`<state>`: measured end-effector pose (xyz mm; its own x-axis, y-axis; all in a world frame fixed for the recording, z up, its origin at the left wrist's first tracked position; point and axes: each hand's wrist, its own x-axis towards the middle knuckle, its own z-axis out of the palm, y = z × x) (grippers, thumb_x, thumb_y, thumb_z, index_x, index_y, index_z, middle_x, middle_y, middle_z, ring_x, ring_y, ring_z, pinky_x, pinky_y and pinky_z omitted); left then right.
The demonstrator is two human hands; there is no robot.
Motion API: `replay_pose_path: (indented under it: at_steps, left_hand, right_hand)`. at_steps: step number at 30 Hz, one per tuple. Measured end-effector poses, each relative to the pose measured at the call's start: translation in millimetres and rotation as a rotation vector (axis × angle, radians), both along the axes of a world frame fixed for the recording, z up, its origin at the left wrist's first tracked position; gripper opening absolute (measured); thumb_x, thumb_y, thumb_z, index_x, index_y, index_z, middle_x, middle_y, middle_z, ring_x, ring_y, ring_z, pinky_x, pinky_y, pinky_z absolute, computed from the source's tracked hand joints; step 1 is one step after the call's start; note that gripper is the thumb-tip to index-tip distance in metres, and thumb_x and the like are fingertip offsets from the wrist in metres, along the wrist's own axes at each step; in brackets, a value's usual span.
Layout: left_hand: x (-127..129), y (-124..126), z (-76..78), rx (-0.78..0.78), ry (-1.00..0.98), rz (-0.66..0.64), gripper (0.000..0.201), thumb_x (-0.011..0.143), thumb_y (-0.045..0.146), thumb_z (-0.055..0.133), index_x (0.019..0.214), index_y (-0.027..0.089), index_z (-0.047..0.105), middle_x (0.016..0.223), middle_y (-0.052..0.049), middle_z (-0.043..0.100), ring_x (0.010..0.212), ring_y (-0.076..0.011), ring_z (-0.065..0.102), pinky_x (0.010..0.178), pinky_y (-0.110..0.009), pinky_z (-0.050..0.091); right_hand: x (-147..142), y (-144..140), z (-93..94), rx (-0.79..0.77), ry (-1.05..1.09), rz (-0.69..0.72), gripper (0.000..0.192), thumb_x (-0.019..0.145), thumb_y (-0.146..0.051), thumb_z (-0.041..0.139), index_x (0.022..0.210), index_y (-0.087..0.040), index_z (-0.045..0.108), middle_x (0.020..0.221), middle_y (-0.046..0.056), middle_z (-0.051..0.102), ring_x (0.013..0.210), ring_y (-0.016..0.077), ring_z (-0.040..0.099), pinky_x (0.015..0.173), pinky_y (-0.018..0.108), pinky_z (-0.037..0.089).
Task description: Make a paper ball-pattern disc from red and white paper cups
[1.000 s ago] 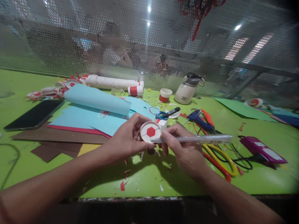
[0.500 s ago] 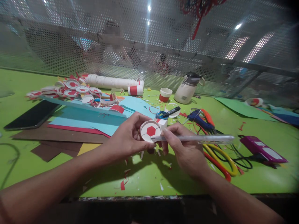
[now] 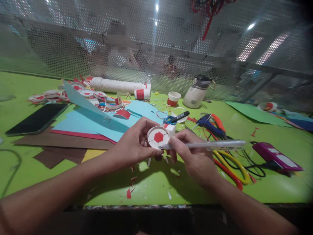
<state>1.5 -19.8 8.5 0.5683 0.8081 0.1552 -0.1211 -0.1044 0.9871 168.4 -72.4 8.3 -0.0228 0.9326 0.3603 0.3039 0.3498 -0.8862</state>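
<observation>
Hands meet above the green table [image 3: 156,189]: the left hand [image 3: 133,147] pinches a white paper disc [image 3: 158,137] with a red hexagon, the right hand [image 3: 193,156] grips a clear pen [image 3: 207,145] whose tip touches the disc. Beyond the disc lie blue paper sheets [image 3: 97,122], then a white bottle [image 3: 197,93].
</observation>
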Motion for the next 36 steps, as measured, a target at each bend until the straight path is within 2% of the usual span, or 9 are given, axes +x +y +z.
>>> replay_pose_path:
  at_steps: [19, 28, 36]
  left_hand:
    - [2, 1, -2.8, 0.012, 0.04, 0.0, 0.047, 0.059, 0.008, 0.075, 0.097, 0.015, 0.048, 0.092, -0.001, 0.058, 0.08, -0.0137, 0.059, 0.065, -0.024, 0.049]
    - [0, 2, -8.2, 0.127, 0.09, -0.01, 0.047, 0.061, 0.011, 0.074, 0.1, 0.015, 0.049, 0.094, -0.003, 0.058, 0.085, -0.0169, 0.059, 0.071, -0.029, 0.048]
    - [-1, 4, -13.8, 0.202, 0.109, -0.038, 0.047, 0.065, 0.012, 0.073, 0.105, 0.017, 0.05, 0.097, -0.005, 0.06, 0.089, -0.0193, 0.061, 0.076, -0.034, 0.05]
  right_hand:
    - [1, 1, 5.5, -0.112, -0.079, 0.028, 0.023, 0.088, -0.032, 0.053, 0.069, -0.02, 0.055, 0.049, -0.005, 0.056, 0.043, 0.0088, 0.049, 0.042, 0.021, 0.039]
    - [3, 2, 6.3, -0.226, -0.072, 0.028, 0.026, 0.087, -0.036, 0.057, 0.067, -0.019, 0.055, 0.045, -0.007, 0.052, 0.04, 0.0063, 0.046, 0.042, 0.018, 0.037]
    - [4, 3, 3.7, -0.204, -0.095, 0.03, 0.025, 0.086, -0.034, 0.058, 0.066, -0.019, 0.056, 0.048, -0.007, 0.05, 0.042, 0.0055, 0.044, 0.042, 0.017, 0.035]
